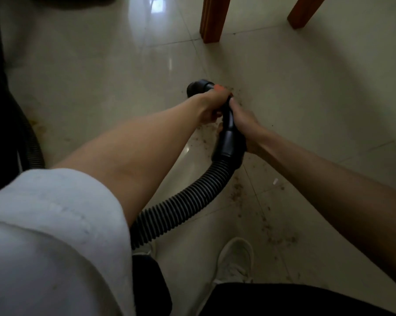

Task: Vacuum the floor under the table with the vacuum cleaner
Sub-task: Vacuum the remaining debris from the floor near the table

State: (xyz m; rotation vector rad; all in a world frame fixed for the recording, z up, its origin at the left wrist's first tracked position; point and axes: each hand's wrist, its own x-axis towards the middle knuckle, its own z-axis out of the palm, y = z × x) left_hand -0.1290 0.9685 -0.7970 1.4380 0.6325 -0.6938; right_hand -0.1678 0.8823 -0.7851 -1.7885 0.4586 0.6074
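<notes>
A white rolled-up sleeve (pixel 51 224) fills the near corner. Both hands, left hand (pixel 212 106) and right hand (pixel 245 124), grip the black ribbed vacuum hose (pixel 181 208) handle; its nozzle (pixel 198 87) is partly hidden. No writing legible. Wooden table legs (pixel 213 19) are cut off above the glossy tiled floor (pixel 101 76).

Table legs (pixel 212 18) beyond nozzle (pixel 198 87); debris (pixel 238 190) right of hose (pixel 181 206); shoe (pixel 234 258) nearest.

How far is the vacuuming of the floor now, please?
Done: nothing can be confirmed as cleaned. In hand: left hand and right hand both grip the black hose handle, nozzle low near the floor. Left: brown crumbs scattered on tiles toward the white shoe.
</notes>
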